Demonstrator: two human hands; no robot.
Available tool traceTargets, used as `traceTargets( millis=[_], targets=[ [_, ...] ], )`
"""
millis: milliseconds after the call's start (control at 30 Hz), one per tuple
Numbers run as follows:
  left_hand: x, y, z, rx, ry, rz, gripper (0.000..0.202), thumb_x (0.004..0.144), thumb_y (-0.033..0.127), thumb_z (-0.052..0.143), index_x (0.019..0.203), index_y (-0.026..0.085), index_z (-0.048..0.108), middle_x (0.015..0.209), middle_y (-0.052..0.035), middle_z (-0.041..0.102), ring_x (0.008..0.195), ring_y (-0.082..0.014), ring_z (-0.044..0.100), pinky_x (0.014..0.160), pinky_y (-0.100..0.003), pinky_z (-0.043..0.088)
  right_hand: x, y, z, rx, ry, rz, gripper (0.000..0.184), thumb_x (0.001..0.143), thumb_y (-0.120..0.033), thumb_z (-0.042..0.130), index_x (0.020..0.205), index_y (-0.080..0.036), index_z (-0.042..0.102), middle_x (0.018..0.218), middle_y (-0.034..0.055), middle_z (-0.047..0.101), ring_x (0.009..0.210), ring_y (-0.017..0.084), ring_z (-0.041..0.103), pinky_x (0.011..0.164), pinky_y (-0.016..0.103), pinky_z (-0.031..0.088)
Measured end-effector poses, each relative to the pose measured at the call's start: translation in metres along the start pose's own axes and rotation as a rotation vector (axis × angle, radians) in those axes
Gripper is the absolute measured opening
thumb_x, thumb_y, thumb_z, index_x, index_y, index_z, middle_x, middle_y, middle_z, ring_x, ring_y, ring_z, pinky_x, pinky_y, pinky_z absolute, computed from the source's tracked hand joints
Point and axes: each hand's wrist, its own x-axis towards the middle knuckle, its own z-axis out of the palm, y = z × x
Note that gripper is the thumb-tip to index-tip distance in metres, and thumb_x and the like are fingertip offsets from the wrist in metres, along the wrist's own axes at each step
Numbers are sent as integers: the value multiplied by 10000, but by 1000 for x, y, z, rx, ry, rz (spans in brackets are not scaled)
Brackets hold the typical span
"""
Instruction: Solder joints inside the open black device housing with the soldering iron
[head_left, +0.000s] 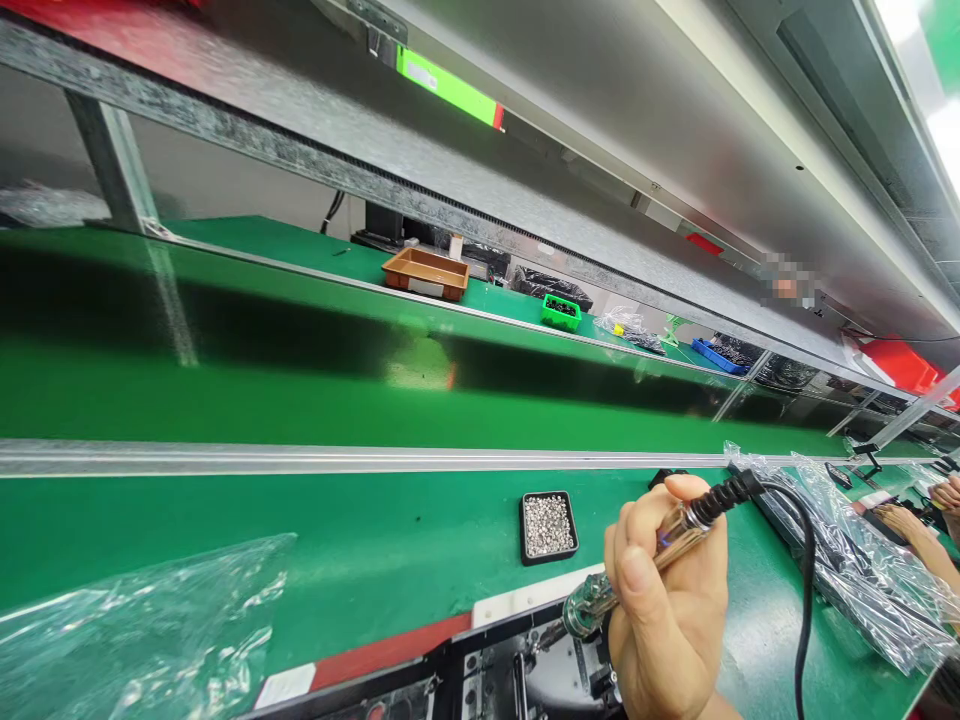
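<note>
My right hand (667, 610) is wrapped around an electric screwdriver (679, 535) with a see-through body; a black cable (806, 560) runs from its upper end. The screwdriver is tilted, its nose pointing down and left over a black-framed assembly (517, 670) with metal parts. Whether the bit touches a screw cannot be made out. Just beyond the assembly, a small black tray (549, 558) full of tiny shiny metal pieces lies on the green bench. My left hand is out of view.
Clear plastic film (165, 630) lies at left, and bagged dark parts (847, 560) lie at right. A co-worker's hands (911, 525) show at the far right. A metal rail (337, 458) crosses behind. Farther back are a brown bin (425, 275) and a green bin (561, 313).
</note>
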Motion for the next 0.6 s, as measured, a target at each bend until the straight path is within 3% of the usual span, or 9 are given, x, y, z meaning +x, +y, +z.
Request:
traceTargets(
  millis=[233, 367, 500, 600],
  targets=[
    [-2, 4, -6, 1, -13, 18, 276, 962, 373, 475, 1149, 218, 605, 1270, -59, 581, 1133, -222, 577, 892, -423, 550, 0, -1, 2, -20, 54, 23, 251, 1105, -330, 544, 1246, -205, 379, 760, 6, 324, 591, 96, 372, 568, 137, 315],
    [-2, 5, -9, 4, -23, 22, 365, 997, 406, 356, 1192, 202, 587, 1222, -48, 596, 1114, -215, 592, 903, -424, 542, 0, 0, 2, -28, 52, 24, 273, 1098, -336, 549, 1243, -193, 367, 753, 2, 314, 585, 96, 375, 561, 142, 312],
    [0, 4, -10, 13, -33, 17, 362, 981, 405, 402, 1163, 175, 612, 1279, -64, 577, 1143, -233, 583, 872, -407, 551, 0, 0, 2, -28, 37, 19, 251, 1104, -336, 537, 1240, -202, 374, 755, 4, 320, 582, 94, 369, 564, 137, 316],
    [4, 2, -10, 18, -41, 12, 543, 999, 394, 196, 1109, 89, 631, 1242, -64, 572, 1162, -255, 569, 834, -384, 526, 0, 0, 1, -27, 30, 17, 236, 1108, -329, 533, 1245, -211, 380, 762, 8, 327, 589, 95, 370, 572, 134, 319]
  ],
)
